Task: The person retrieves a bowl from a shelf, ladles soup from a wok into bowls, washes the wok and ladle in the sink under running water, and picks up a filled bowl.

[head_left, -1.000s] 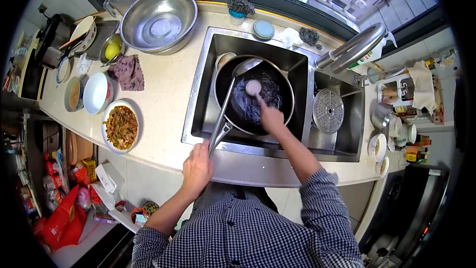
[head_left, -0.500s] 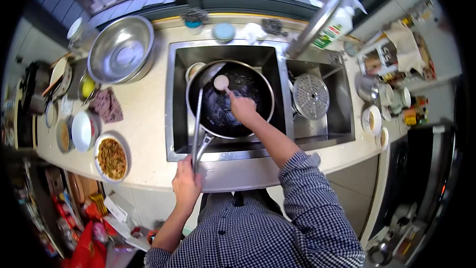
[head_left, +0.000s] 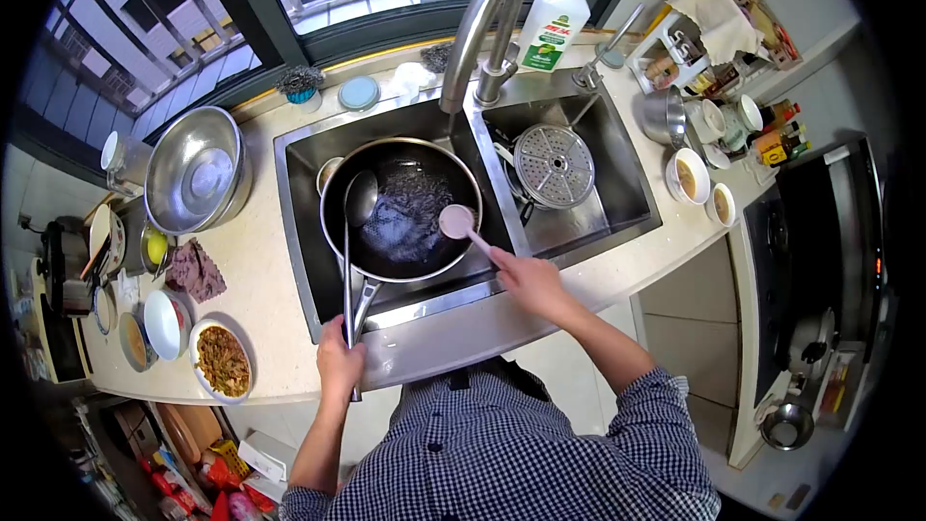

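A dark wok (head_left: 405,270) with water in it sits in the left basin of the sink (head_left: 294,232). My left hand (head_left: 340,362) is closed around the long handle of a metal ladle (head_left: 362,199), whose bowl is inside the wok at its left side. The wok's handle (head_left: 365,304) points toward me beside the ladle's shaft; whether my fingers touch it I cannot tell. My right hand (head_left: 531,285) grips a pale pink round-headed dish brush (head_left: 457,222), its head over the wok's right side. The brush's bristles are hidden.
A faucet (head_left: 482,29) arches over the sink, beside a white bottle (head_left: 555,24). A round perforated steamer plate (head_left: 555,166) lies in the right basin. Left on the counter are a steel basin (head_left: 198,169), a cloth (head_left: 196,270) and a bowl of chopped food (head_left: 222,359).
My right hand has drawn back rightward, moving the brush from the wok's far left to its right side. The ladle's bowl has come nearer me. My view has turned right.
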